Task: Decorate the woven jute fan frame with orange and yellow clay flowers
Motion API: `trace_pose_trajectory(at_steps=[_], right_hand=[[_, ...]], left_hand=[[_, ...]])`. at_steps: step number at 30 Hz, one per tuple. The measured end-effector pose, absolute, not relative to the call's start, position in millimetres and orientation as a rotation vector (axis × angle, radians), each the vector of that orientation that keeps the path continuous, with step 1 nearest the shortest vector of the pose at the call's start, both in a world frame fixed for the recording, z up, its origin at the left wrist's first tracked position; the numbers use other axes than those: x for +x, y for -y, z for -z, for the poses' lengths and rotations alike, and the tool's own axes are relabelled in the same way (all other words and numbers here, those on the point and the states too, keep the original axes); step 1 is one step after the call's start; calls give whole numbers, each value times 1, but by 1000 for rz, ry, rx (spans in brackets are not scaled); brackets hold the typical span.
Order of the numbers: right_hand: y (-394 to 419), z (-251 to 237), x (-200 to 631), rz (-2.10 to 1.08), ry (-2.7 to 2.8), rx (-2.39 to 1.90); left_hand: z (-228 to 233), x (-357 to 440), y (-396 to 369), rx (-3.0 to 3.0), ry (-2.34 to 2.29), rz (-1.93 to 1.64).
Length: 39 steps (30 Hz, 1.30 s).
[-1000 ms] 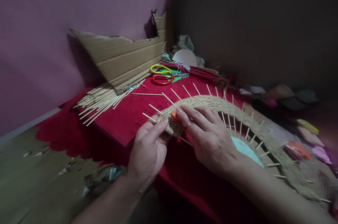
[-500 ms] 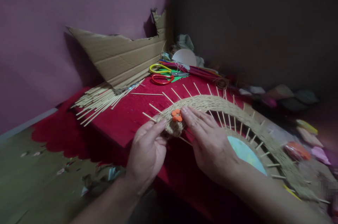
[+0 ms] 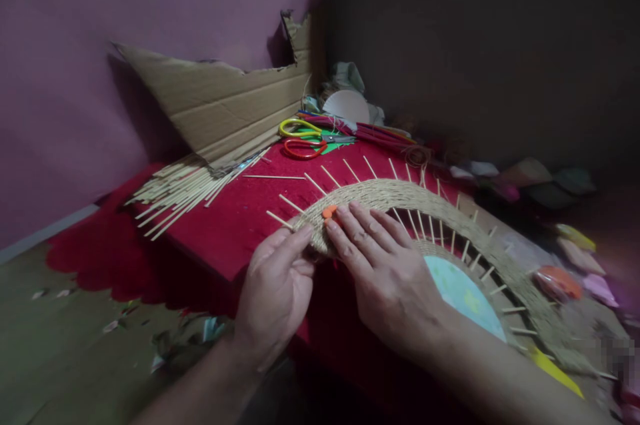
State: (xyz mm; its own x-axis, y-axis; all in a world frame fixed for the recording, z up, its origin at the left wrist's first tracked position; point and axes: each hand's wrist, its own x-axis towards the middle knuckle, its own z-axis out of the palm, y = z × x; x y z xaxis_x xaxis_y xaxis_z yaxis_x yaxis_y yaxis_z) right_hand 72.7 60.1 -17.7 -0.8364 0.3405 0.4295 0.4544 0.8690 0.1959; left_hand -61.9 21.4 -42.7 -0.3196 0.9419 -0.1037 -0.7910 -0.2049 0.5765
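Observation:
A curved band of woven twine (image 3: 385, 195) arches across the red cloth, with thin sticks poking out along its outer edge. My left hand (image 3: 277, 278) pinches the band's near left end, thumb on top and fingers underneath. My right hand (image 3: 395, 271) lies over the band with its fingers stretched out, the fingertips on an orange foam-like flower (image 3: 329, 213). Most of that flower is covered by those fingers. Inside the arch, sticks run to a smaller woven rim around a light blue disc (image 3: 465, 295), partly behind my right forearm.
Scissors (image 3: 305, 138) with yellow and red handles rest on the red cloth (image 3: 215, 231) beyond the band. To their left, a bundle of thin sticks (image 3: 175, 195) lies under a torn cardboard sheet (image 3: 225, 101). An orange packet (image 3: 559, 283) is at the right.
My right hand has flattened, its fingers moving from the orange flower's right edge to over it, so less of the flower shows. My left hand keeps its pinch. The view has shifted slightly.

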Motion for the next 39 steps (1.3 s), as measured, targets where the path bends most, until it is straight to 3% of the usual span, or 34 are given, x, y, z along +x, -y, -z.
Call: trace_pose_trajectory(at_steps=[39], right_hand=[[-79, 24, 61, 167, 2578, -855]], left_hand=[[47, -63, -26, 328, -598, -1811]])
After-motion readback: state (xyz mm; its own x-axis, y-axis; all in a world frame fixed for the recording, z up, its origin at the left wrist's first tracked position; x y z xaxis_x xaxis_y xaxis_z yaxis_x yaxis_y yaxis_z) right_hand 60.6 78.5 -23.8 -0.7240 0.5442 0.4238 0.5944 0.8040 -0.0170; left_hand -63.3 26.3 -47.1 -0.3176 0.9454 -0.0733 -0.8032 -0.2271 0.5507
